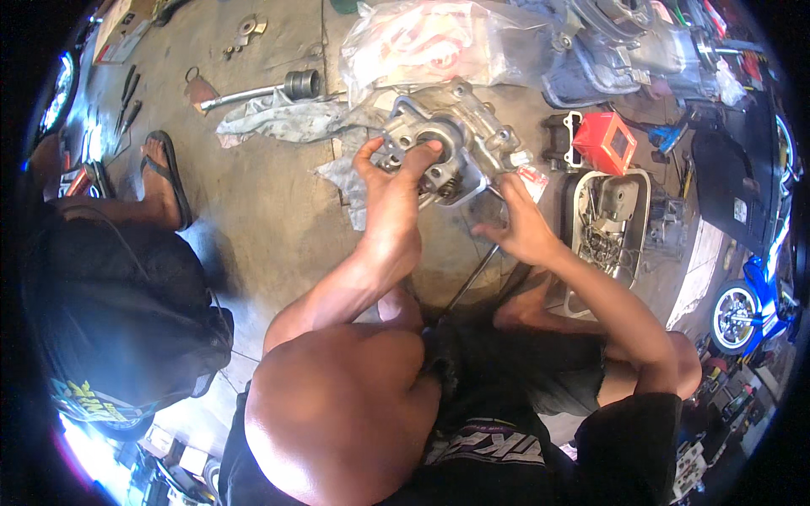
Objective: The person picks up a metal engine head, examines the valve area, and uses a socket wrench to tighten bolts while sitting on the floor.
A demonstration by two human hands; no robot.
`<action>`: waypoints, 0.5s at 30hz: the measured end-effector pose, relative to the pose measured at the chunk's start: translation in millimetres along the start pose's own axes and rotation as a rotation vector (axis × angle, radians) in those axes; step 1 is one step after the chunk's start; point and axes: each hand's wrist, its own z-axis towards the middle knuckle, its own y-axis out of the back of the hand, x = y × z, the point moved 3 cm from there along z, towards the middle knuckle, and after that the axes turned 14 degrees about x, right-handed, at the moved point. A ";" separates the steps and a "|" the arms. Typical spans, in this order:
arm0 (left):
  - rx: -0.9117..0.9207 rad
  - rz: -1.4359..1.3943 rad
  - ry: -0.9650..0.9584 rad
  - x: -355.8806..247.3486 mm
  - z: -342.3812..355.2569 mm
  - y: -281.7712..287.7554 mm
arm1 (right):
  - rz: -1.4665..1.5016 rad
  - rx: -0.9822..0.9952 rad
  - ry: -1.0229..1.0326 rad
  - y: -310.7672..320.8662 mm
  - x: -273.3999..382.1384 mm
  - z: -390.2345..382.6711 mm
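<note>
My left hand [396, 181] grips a grey metal cylinder head [451, 139], its thumb lying over the round opening. A coil spring shows at the lower side of this part. Behind it is a larger metal engine casing [485, 122]; whether the two are joined I cannot tell. My right hand [525, 223] reaches to the casing's right lower edge, fingers stretched out and thumb apart. Under its fingertips is a small dark piece I cannot make out. A long thin metal rod [474, 277] runs below this hand toward my lap.
A grey rag [283, 121] and a socket wrench [261, 91] lie at the far left. Right of my hands are a red box [604, 143] and a metal tray [643, 202] of parts. A plastic bag [413, 51] lies beyond. Another person's sandalled foot [160, 181] is at left.
</note>
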 end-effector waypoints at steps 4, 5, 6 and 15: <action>0.040 -0.045 0.043 5.2 3.1 -6.2 | 0.987 -0.071 0.137 0.7 30.9 22.8; 0.039 -0.048 0.054 5.6 2.8 -6.9 | 0.965 -0.092 0.132 2.6 31.3 25.8; 0.034 -0.058 0.049 4.2 2.8 -8.5 | 0.943 -0.111 0.126 5.0 30.8 29.4; 0.124 -0.084 0.091 9.5 -11.5 -8.5 | 1.133 -0.179 -0.018 14.7 11.3 39.2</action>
